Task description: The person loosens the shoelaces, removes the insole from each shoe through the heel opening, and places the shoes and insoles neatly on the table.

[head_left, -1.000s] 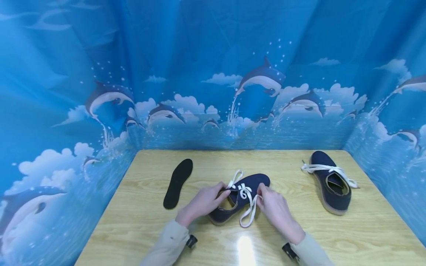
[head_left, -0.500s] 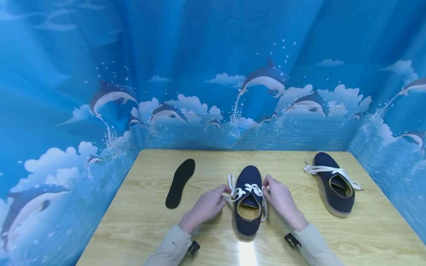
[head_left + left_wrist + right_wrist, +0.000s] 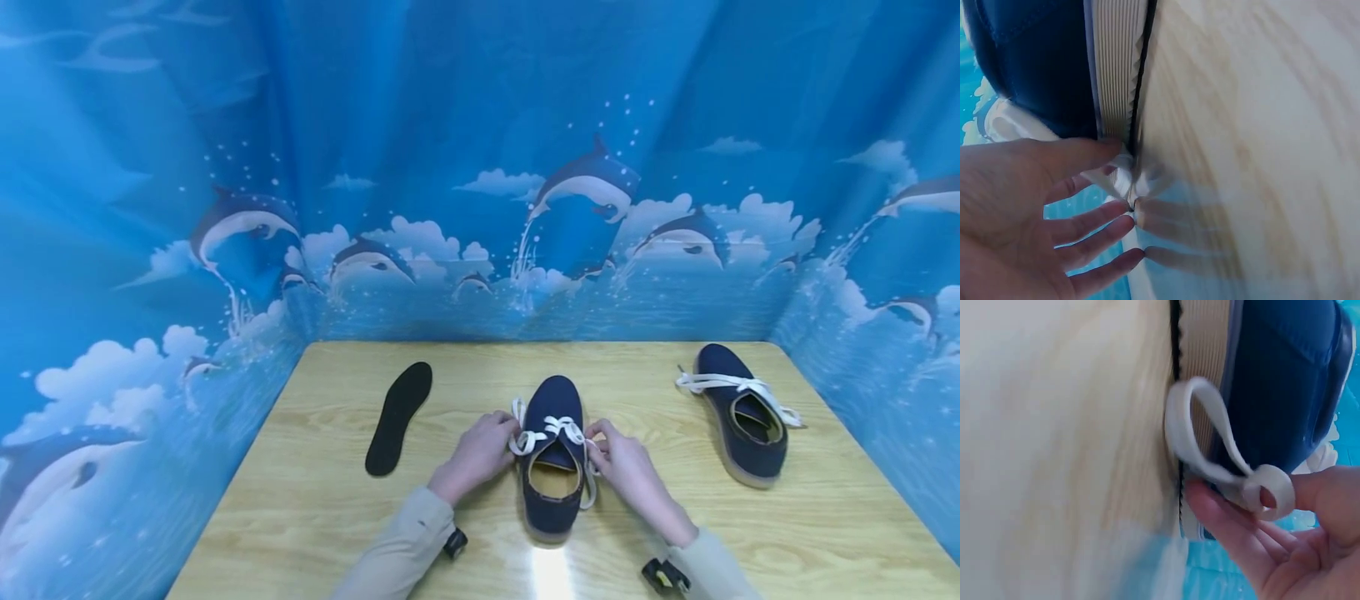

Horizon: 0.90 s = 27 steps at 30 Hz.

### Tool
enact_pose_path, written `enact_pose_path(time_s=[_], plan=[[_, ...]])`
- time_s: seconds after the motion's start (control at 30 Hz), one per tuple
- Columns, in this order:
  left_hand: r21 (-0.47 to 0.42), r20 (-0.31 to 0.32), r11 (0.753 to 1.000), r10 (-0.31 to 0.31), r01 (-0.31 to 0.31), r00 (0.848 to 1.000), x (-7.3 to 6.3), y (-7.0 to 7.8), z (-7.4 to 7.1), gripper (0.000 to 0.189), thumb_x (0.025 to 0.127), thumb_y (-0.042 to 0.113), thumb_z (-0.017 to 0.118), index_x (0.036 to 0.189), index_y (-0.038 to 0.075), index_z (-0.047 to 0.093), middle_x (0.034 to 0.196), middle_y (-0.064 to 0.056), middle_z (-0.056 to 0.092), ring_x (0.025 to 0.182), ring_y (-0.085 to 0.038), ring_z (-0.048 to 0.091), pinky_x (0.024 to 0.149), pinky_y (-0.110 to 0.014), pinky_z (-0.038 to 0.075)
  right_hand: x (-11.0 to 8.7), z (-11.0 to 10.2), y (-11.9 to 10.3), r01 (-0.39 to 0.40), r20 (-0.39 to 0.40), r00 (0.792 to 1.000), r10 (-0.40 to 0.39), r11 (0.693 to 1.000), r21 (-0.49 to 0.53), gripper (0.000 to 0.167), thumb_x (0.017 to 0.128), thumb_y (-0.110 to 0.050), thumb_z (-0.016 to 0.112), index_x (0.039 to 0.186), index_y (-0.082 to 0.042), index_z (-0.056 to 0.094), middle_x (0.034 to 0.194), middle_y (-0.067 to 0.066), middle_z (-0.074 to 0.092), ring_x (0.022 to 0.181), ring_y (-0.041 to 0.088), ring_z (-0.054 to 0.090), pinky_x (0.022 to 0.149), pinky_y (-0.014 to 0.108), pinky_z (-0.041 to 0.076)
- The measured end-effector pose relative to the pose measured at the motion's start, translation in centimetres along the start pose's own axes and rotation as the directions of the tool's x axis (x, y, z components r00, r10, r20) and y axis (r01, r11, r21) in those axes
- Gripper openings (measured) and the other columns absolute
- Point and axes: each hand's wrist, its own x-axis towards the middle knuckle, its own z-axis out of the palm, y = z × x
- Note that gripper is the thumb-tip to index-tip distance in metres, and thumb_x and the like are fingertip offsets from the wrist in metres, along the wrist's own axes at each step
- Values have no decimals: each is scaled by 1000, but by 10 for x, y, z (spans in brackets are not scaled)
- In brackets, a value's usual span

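A navy canvas shoe point(image 3: 551, 508) with a tan sole stands in the middle of the table, toe away from me. At its left side, my left hand point(image 3: 480, 454) pinches the white shoelace point(image 3: 1124, 178) between thumb and forefinger, low by the sole; the other fingers are spread out. On the shoe's right, my right hand point(image 3: 630, 471) holds the other part of the lace point(image 3: 1188, 425), which loops over the thumb and fingers beside the sole. The lace still runs through the eyelets across the front of the shoe's opening.
A black insole point(image 3: 399, 419) lies flat at the left of the table point(image 3: 300, 533). The matching navy shoe point(image 3: 738, 417), its white laces lying across it, stands at the far right. A blue dolphin-print curtain point(image 3: 480, 167) closes off the back and both sides.
The shoe has turned from slanting to pointing straight away from me. My left hand has left the shoe's opening and moved to the lace on the left; my right hand stays by the right side.
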Motion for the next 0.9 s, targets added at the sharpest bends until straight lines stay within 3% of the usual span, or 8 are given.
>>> enact_pose_path(time_s=[0.13,0.23,0.43,0.63,0.7,0.77,0.83,0.9], plan=[[-12,-30,1000,4,-5,1000,-1,1,3,24,87,11,76,110,11,71,121,-9,68,107,-26,65,88,-42,57,-6,3,-3,-52,37,998,51,998,30,26,97,-6,61,120,4,65,77,9,73,54,11,53,50,27,42],[-130,-28,991,-38,34,999,-5,7,2,20,92,11,71,111,7,65,109,-9,68,99,-25,66,86,-40,57,-11,4,-7,-78,63,995,75,996,40,33,99,-7,56,128,8,63,75,9,69,52,12,46,50,29,40],[-367,-69,920,-172,135,983,-21,27,-3,22,97,8,60,115,-1,51,89,-16,68,78,-30,67,65,-40,57,-14,6,-14,-65,65,996,61,996,68,36,102,-10,55,131,11,60,113,25,71,66,16,58,65,37,52],[-457,-74,867,-259,198,963,-37,43,-5,30,100,13,54,123,-6,48,95,-22,68,78,-31,66,66,-44,56,-6,10,-18,-80,53,996,73,988,135,42,106,-16,51,142,6,53,83,20,69,57,16,50,59,34,48],[-495,-71,844,-277,207,958,-41,47,-4,30,101,14,51,123,-6,47,94,-21,66,76,-30,64,65,-44,55,-7,11,-19,-86,61,995,78,985,148,46,108,-23,48,145,4,50,94,26,70,68,23,62,71,40,55],[-535,-65,814,-304,224,950,-45,49,-2,31,101,15,51,124,-4,43,89,-21,65,71,-29,62,59,-43,53,-10,13,-21,-103,89,992,88,979,176,53,109,-30,47,149,3,44,121,31,65,88,34,68,89,50,55],[-559,-63,794,-328,239,943,-48,50,1,35,102,17,50,129,-3,40,91,-22,66,70,-29,61,58,-43,51,-14,16,-23,-127,131,986,102,971,202,63,107,-38,48,154,2,35,145,30,48,117,45,61,106,58,45],[-574,-51,779,-344,254,938,-51,50,2,40,104,20,48,134,-5,44,97,-24,68,74,-32,63,63,-47,53,-16,18,-25,-156,177,978,115,959,238,72,105,-42,52,157,1,26,151,31,39,130,51,50,110,62,38]])
